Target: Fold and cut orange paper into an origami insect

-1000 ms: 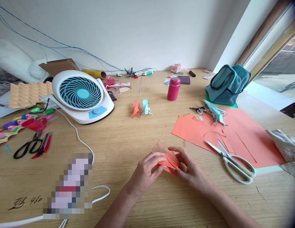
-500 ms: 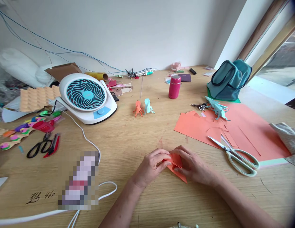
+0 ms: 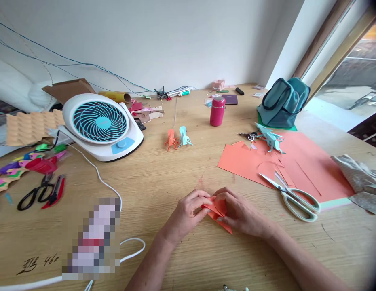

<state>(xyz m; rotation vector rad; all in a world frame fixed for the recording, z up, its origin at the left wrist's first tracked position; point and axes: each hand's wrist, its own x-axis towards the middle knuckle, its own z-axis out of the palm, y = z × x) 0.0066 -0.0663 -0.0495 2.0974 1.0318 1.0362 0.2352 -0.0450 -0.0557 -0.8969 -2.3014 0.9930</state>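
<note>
Both of my hands meet over a small folded piece of orange paper low on the wooden table. My left hand pinches its left side with curled fingers. My right hand covers and presses the right side, fingers bent over the fold. A pointed corner of the paper sticks out below my right hand. To the right lie large orange paper sheets with white-handled scissors on them.
A white and blue desk fan stands at the left with its white cable running toward me. Black scissors lie far left. Small orange and blue paper figures, a red bottle and a teal bag sit farther back.
My hands have kept working the orange piece in place; the paper now lies lower and flatter against the table, with a corner poking out below my right hand. The camera shifted slightly.
</note>
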